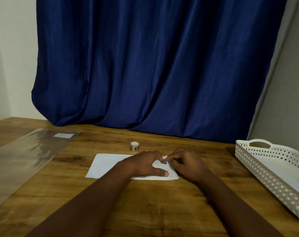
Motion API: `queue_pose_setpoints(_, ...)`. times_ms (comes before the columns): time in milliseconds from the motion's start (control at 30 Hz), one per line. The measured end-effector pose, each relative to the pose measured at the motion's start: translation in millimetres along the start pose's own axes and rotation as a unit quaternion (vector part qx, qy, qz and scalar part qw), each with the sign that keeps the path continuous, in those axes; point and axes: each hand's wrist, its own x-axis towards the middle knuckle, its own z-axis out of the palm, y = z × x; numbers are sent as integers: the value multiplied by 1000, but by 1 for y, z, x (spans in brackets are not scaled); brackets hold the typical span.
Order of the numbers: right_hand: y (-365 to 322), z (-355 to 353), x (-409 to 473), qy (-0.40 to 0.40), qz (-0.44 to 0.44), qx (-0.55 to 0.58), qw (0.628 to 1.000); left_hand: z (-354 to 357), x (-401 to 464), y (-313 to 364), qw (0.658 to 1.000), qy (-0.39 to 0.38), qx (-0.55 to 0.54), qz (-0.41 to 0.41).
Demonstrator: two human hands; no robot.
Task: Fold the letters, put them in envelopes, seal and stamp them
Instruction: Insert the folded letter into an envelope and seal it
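A white envelope (107, 165) lies flat on the wooden table (145, 211) in front of me. My left hand (145, 164) rests on its right half, thumb stretched along the near edge and fingertips at the upper right corner. A small dark stamp (163, 162) sits at that corner between both hands. My right hand (188, 164) has its fingers curled, pinching at the stamp's right edge. A small roll of stamp tape (134, 145) stands just beyond the envelope.
A white perforated plastic basket (258, 170) sits at the right edge of the table. A clear plastic sleeve (25, 156) with a white label lies at the left. A blue curtain (153, 65) hangs behind the table.
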Motion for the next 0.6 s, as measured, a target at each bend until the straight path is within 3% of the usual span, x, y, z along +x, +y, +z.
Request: queue_pose_setpoints(600,-8,7,2,-47,1,-103,994,2,2,2,1000,12,-1,15)
